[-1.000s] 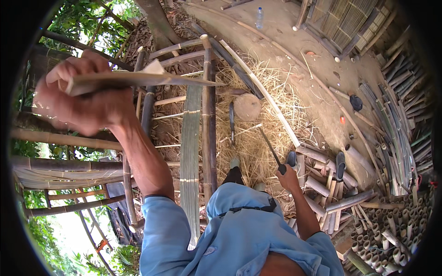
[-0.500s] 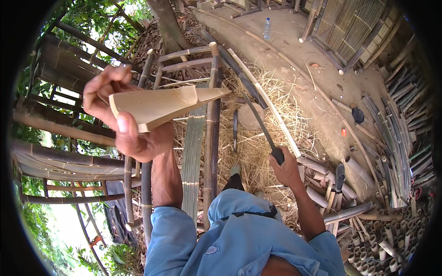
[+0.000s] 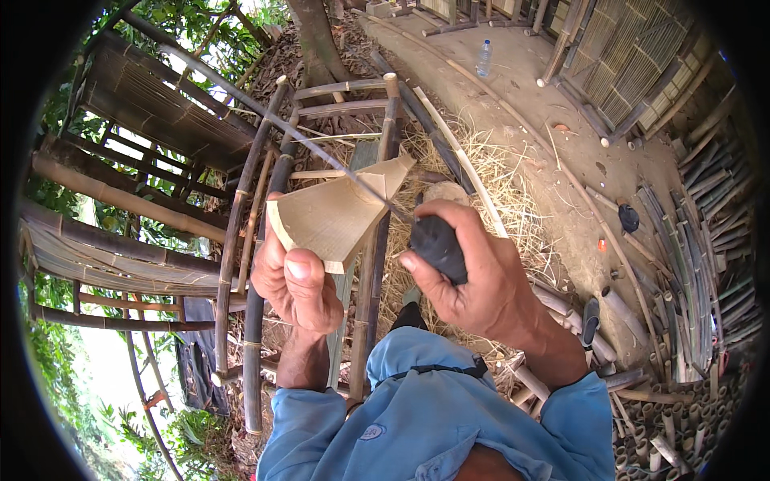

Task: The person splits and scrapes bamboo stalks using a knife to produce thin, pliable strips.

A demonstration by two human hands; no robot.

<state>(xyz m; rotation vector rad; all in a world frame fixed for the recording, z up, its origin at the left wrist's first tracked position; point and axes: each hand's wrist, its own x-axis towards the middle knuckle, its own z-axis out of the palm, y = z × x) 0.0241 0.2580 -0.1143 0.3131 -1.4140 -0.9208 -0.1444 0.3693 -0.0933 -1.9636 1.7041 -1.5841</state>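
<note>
A pale, curved piece of split bamboo (image 3: 325,220) is gripped at its broad end by my left hand (image 3: 303,293), thumb on the near edge. Its far end narrows to a point past a stepped cut. My right hand (image 3: 501,280) is wrapped round the black handle of a long, thin-bladed knife (image 3: 437,244). The blade runs up and to the left, crossing over the bamboo near the step where it narrows. I cannot tell whether the edge touches the bamboo.
Under my hands stands a bamboo frame (image 3: 377,232) with upright-looking poles and rungs. Straw-like shavings (image 3: 497,176) cover the ground beside it. Bamboo poles (image 3: 674,264) and cut tubes (image 3: 682,425) are piled at the right. A plastic bottle (image 3: 484,60) stands farther off.
My right hand has risen and come left, bringing the knife blade across the bamboo. My left hand has lowered and moved right, with the bamboo piece still in it.
</note>
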